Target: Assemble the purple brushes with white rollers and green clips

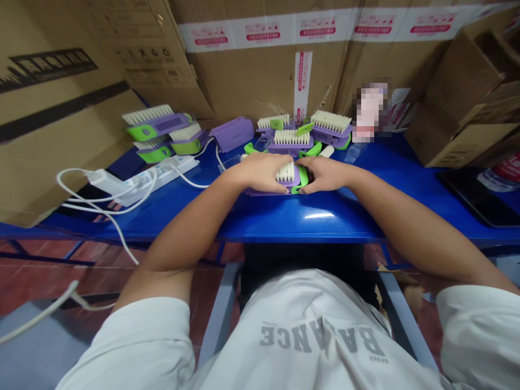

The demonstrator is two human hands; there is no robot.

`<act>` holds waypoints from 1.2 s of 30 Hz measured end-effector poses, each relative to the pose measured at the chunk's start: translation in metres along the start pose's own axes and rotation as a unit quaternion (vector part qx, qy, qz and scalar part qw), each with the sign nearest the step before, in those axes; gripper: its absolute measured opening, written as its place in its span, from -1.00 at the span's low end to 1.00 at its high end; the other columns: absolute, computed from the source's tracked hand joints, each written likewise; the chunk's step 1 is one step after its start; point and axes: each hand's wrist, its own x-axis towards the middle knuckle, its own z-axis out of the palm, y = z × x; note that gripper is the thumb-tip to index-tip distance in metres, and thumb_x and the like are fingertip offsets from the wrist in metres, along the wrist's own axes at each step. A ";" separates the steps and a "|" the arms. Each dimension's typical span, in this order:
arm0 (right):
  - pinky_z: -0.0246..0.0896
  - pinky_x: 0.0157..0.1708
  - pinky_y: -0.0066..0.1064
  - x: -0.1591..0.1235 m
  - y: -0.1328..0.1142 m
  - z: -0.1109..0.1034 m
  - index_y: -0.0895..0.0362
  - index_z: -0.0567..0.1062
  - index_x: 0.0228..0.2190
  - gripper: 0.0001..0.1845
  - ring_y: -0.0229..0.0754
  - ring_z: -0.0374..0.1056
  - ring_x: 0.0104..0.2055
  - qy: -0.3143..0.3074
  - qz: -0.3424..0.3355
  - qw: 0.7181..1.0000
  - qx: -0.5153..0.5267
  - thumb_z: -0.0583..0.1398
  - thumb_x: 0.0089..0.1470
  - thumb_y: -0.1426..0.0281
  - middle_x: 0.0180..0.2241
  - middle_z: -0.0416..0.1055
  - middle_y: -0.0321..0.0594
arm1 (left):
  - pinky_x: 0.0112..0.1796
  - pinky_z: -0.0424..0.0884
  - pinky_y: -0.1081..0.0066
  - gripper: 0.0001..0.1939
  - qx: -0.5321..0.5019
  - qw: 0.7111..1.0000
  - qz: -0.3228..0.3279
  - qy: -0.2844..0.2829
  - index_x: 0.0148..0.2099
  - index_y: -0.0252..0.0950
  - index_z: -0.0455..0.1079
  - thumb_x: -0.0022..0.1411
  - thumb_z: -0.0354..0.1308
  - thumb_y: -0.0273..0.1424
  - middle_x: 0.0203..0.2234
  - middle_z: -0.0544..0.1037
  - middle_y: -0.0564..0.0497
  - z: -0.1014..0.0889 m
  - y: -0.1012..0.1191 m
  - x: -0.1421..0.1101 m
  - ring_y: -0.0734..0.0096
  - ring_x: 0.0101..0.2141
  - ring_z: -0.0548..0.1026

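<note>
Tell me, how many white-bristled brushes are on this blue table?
7, maybe more hidden. Three brushes sit back left, three back centre, and one brush is held between the person's hands.

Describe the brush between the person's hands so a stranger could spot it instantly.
On the blue table, below the cardboard boxes, purple-and-green brushes lie grouped. The held brush sits nearest the front edge, white bristles up, the only one between the left hand and right hand.

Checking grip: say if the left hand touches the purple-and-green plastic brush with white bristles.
Touching: the head view shows the left hand lying on the brush beside its bristles.
</note>
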 end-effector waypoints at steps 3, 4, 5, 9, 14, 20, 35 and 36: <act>0.43 -0.19 -0.19 -0.001 -0.003 -0.003 0.28 0.66 0.14 -0.11 0.11 0.60 -0.19 -0.018 0.019 1.000 0.009 0.53 0.00 -0.10 -0.13 0.74 0.04 | 0.23 0.52 0.09 -0.08 -0.004 1.000 -0.007 0.001 0.56 -0.11 0.33 0.28 0.37 0.13 0.40 0.64 -0.16 -0.001 0.002 -0.001 -0.27 0.34 0.61; 0.41 -0.20 -0.20 -0.001 -0.004 -0.004 0.29 0.66 0.15 -0.09 0.11 0.59 -0.20 -0.023 0.027 0.999 0.011 0.53 -0.01 -0.12 -0.15 0.73 0.04 | 0.23 0.52 0.09 -0.08 -0.003 1.000 -0.009 0.001 0.56 -0.10 0.33 0.29 0.37 0.13 0.40 0.64 -0.16 -0.002 0.003 -0.001 -0.27 0.34 0.61; 0.39 -0.20 -0.20 -0.001 -0.004 -0.004 0.29 0.66 0.15 -0.07 0.10 0.58 -0.21 -0.025 0.033 0.999 0.013 0.53 -0.02 -0.13 -0.16 0.73 0.02 | 0.24 0.52 0.09 -0.09 -0.001 1.000 -0.011 0.000 0.55 -0.10 0.34 0.30 0.37 0.13 0.40 0.64 -0.16 -0.002 0.005 -0.001 -0.27 0.34 0.61; 0.34 -0.21 -0.23 -0.001 -0.004 -0.005 0.27 0.67 0.15 -0.08 0.06 0.56 -0.23 -0.022 0.038 0.999 0.021 0.54 -0.03 -0.13 -0.22 0.71 -0.06 | 0.23 0.53 0.07 -0.11 0.004 1.000 -0.015 -0.006 0.55 -0.13 0.33 0.33 0.35 0.10 0.37 0.66 -0.19 -0.003 0.008 -0.002 -0.29 0.32 0.63; 0.29 -0.25 -0.27 -0.002 0.000 -0.004 0.21 0.70 0.05 -0.17 0.01 0.53 -0.28 -0.010 0.022 0.999 0.035 0.54 -0.04 -0.15 -0.30 0.68 -0.15 | 0.23 0.53 0.08 -0.15 0.011 1.000 -0.008 -0.003 0.53 -0.17 0.36 0.35 0.33 0.09 0.36 0.66 -0.22 -0.003 0.009 -0.002 -0.29 0.32 0.64; 0.27 -0.27 -0.28 -0.001 0.000 -0.004 0.23 0.69 0.03 -0.16 -0.01 0.51 -0.30 -0.021 0.050 0.997 0.050 0.57 -0.09 -0.12 -0.30 0.66 -0.15 | 0.26 0.53 0.03 -0.13 0.012 1.000 -0.010 -0.005 0.56 -0.19 0.33 0.36 0.33 0.08 0.39 0.65 -0.22 -0.003 0.010 -0.003 -0.31 0.34 0.62; 0.28 -0.26 -0.28 -0.001 -0.003 -0.006 0.26 0.71 0.02 -0.25 -0.03 0.50 -0.31 -0.018 0.057 0.997 0.046 0.60 -0.09 0.05 -0.29 0.66 -0.15 | 0.23 0.54 0.10 0.00 -0.006 1.000 -0.025 -0.001 0.67 -0.13 0.17 0.36 0.39 0.08 0.41 0.63 -0.21 -0.003 0.011 -0.002 -0.28 0.35 0.63; 0.29 -0.26 -0.28 -0.001 -0.003 -0.006 0.27 0.71 0.05 -0.23 -0.04 0.50 -0.31 -0.018 0.059 0.997 0.045 0.60 -0.09 0.05 -0.28 0.66 -0.14 | 0.23 0.54 0.10 0.00 -0.008 1.000 -0.023 0.000 0.67 -0.13 0.17 0.36 0.39 0.08 0.41 0.64 -0.21 -0.002 0.010 -0.002 -0.29 0.34 0.63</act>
